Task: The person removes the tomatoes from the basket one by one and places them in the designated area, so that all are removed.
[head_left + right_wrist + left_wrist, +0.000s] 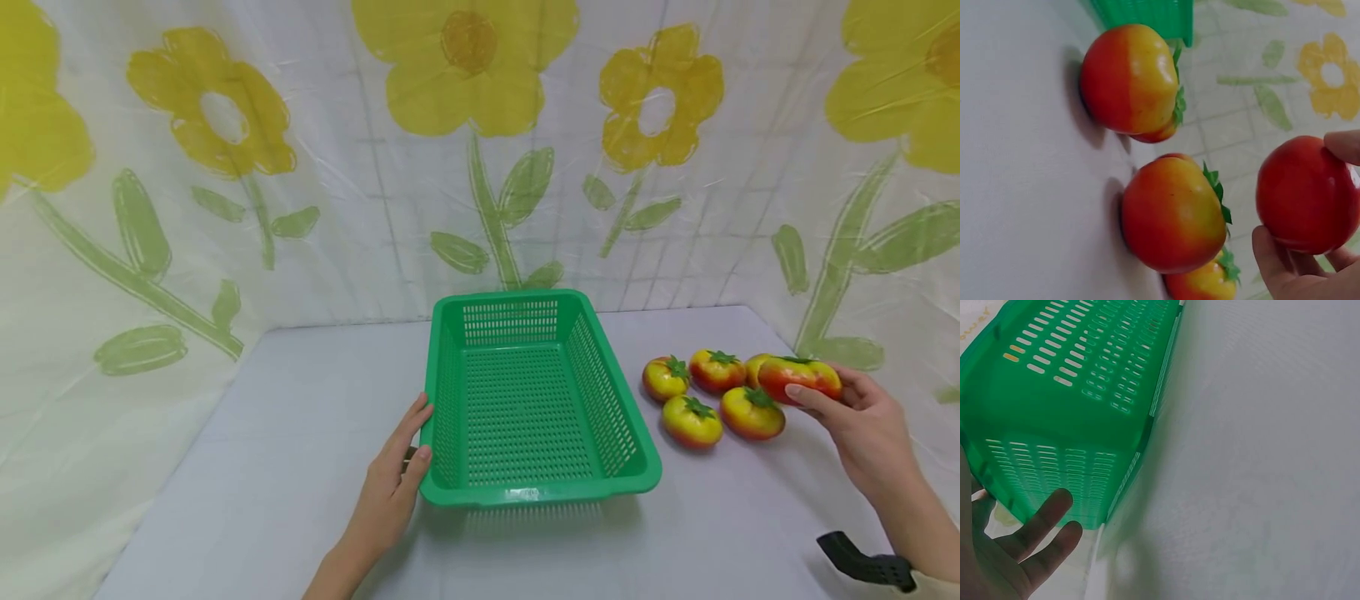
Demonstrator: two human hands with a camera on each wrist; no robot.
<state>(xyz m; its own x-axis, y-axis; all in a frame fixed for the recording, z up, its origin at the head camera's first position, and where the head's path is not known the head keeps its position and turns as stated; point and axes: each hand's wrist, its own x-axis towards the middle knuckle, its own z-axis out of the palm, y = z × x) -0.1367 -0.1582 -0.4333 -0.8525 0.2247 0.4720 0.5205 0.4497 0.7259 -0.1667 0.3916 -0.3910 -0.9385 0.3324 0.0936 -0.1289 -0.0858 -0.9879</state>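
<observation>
A green plastic basket (540,493) with slotted walls stands on the white table. At its left rim, my left hand (386,492) touches the edge with its fingertips and thumb tip. In the left wrist view, two fingers (1054,528) extend loosely beside the outer wall of the basket (1035,415). Raised at the right, my right hand (873,425) grips a red and yellow tomato (798,379) between thumb and fingers. The right wrist view shows the red underside of that held tomato (1307,194). Beneath and left of this hand lie several similar tomatoes (692,422) with green leafy tops.
The loose tomatoes (1172,215) sit close together on the table (315,442), right of the basket. Behind the table hangs a pale curtain (322,275) printed with yellow flowers. A black strap (862,562) is at the right wrist.
</observation>
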